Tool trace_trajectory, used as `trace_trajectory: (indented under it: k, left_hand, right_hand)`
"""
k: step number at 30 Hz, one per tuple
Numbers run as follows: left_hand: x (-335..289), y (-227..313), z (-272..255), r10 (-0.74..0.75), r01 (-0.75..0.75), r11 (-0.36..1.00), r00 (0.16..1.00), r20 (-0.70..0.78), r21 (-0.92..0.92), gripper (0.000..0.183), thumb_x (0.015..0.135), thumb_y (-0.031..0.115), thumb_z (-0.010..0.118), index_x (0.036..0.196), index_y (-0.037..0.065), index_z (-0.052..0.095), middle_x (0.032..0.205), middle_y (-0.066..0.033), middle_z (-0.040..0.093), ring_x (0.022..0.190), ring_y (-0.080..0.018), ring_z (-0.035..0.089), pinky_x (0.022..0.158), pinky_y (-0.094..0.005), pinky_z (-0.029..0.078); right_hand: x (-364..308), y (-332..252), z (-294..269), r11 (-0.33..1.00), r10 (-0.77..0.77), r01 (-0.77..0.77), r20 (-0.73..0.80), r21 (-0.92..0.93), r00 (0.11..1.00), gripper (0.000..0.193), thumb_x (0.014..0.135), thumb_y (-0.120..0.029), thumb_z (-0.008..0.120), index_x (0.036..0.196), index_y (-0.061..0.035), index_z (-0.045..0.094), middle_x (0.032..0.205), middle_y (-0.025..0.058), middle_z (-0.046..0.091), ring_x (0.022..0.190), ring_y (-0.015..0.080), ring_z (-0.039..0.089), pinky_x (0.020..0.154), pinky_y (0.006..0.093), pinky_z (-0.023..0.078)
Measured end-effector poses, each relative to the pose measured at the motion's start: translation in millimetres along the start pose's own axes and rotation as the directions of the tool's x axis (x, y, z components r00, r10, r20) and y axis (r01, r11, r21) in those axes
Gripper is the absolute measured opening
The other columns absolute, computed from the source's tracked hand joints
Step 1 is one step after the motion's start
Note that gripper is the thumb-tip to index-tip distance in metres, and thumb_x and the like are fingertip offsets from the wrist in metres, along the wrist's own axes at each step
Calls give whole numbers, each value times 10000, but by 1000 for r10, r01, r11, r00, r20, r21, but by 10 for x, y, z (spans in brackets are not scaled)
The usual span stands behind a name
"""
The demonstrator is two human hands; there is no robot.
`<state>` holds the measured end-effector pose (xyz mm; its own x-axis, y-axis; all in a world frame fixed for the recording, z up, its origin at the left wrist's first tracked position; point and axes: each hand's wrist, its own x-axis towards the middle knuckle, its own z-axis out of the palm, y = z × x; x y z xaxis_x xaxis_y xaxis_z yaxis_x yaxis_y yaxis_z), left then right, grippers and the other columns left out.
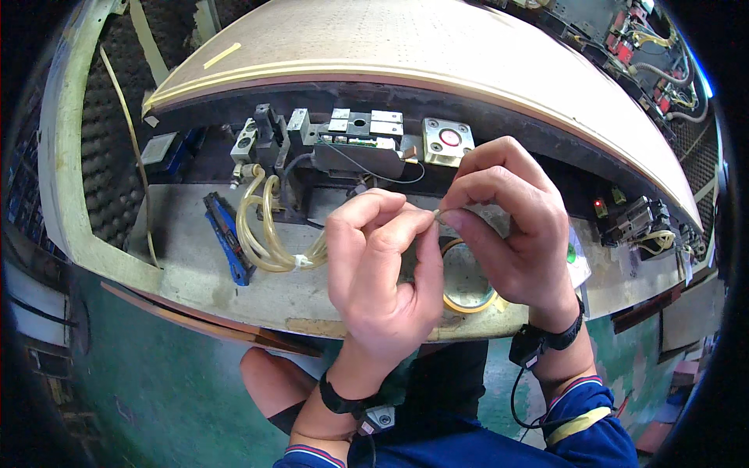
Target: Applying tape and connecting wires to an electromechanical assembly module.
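Both hands are up over the grey desk (187,257), left hand (382,273) and right hand (507,226) each with a closed fingertip grip on the same tiny pale tube piece (438,214) between them. Right below sits a yellow tape roll (468,306), with looped clear yellowish tubing (265,234) and a blue plastic tool (228,238) off to the left.

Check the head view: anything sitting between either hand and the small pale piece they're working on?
Nothing visible. The left hand and right hand both pinch the small pale piece directly at their fingertips, held above the bench. The tape roll lies below the hands, the clear tubing off to the left.
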<state>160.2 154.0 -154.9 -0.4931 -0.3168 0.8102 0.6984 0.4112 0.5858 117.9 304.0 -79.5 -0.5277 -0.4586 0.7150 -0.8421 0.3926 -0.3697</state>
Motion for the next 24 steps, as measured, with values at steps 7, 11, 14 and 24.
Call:
trace_trajectory:
  k: [7,11,14,24]
  left_hand:
    - [29,33,-6,-7,6,996,1000,10,91,282,842,-102,820,1095,-12,732,1153,-177,640,1000,-296,684,830,-382,583]
    - [22,26,22,-56,56,998,998,-5,28,278,837,-95,808,1089,-8,729,1136,-169,643,1008,-306,673,838,-394,575]
    - [5,5,18,-85,85,996,996,-14,-14,273,840,-93,803,1087,-4,728,1130,-165,645,1003,-304,667,842,-391,568]
    - [28,5,-51,-68,70,997,995,71,-38,214,987,-98,705,1186,-37,658,1183,-107,617,1003,-137,652,833,-259,563]
  right_hand:
    - [23,-12,-20,996,-81,82,21,-41,996,186,795,29,812,950,-31,726,995,122,695,872,243,701,754,337,558]
    - [0,-25,-7,999,-35,33,61,31,998,200,824,53,790,986,-29,707,981,132,721,865,284,718,755,361,575]
    - [-36,4,26,998,8,-14,89,67,996,217,846,45,782,1020,-43,687,941,122,700,836,337,687,733,400,557]
    - [-41,-51,43,996,72,-73,9,60,997,257,882,74,781,1114,-5,704,1000,74,765,821,146,715,724,291,572]
